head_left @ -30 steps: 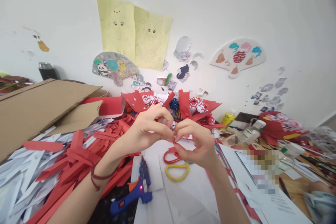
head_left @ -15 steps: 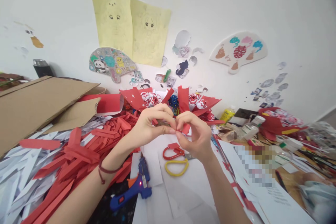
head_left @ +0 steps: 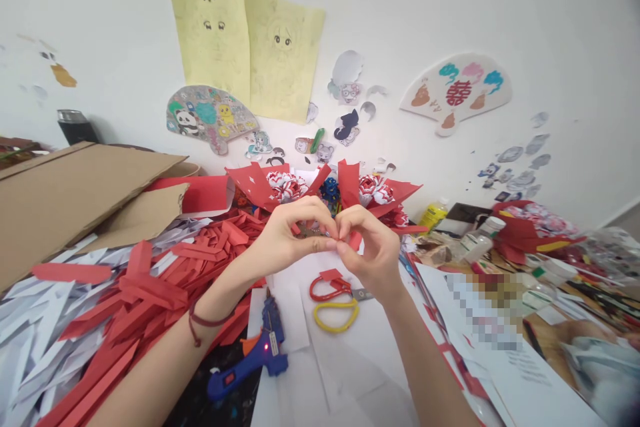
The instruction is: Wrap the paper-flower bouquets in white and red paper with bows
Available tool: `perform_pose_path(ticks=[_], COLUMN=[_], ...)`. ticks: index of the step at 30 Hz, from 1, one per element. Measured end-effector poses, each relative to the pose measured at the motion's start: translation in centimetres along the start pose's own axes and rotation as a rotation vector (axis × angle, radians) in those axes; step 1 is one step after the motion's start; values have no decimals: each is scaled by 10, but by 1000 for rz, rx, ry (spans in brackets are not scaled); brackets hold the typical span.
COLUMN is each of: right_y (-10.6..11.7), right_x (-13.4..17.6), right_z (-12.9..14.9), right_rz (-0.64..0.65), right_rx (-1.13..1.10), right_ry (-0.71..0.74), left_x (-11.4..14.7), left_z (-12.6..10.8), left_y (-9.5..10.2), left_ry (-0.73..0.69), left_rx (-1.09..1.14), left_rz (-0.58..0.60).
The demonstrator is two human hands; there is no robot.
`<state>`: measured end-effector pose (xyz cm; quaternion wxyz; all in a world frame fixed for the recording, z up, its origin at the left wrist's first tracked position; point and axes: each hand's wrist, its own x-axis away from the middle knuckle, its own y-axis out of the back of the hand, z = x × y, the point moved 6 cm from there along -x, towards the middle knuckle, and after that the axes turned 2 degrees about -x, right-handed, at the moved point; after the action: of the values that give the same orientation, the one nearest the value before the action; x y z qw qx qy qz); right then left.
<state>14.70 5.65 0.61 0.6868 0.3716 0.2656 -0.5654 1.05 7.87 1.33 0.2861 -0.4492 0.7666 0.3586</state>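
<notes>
My left hand (head_left: 287,237) and my right hand (head_left: 377,257) meet fingertip to fingertip above the white sheets. Both are closed in a pinch on a small piece of red paper (head_left: 355,241), which my fingers mostly hide; its shape I cannot make out. Just below them lie scissors (head_left: 336,317) with one red and one yellow handle loop, a red scrap (head_left: 331,274) on the red one. A blue hot glue gun (head_left: 265,355) with a lit red light rests left of the scissors, under my left forearm.
Folded red paper strips (head_left: 155,287) and white strips (head_left: 35,320) are heaped at left, beside cardboard (head_left: 90,197). Red-and-white paper flowers (head_left: 287,185) stand against the wall. Bottles (head_left: 483,240) and a printed sheet (head_left: 505,347) are on the right.
My fingertips have drawn closer together around the red piece, still pinching at the same place. The view has shifted slightly. The scissors and glue gun lie as before.
</notes>
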Motion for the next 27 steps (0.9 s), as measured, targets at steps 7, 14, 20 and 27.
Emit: perform_pose_path(ticks=[7,14,20,27], right_y=[0,1,1,0], right_x=[-1,-2,-2,-2], right_z=[4,4,3,1], right_rz=[6,-10,-12,-19], right_rx=[44,81,92,75], right_ry=[55,78,68,50], left_x=[-2,-3,-2,-2], left_z=[-3,-4,-6,-5], left_y=[1,0,1,2], left_ry=[-19,-53,-71,-86], left_rx=[-67,-109,-132,-99], left_rz=[38,39,21,11])
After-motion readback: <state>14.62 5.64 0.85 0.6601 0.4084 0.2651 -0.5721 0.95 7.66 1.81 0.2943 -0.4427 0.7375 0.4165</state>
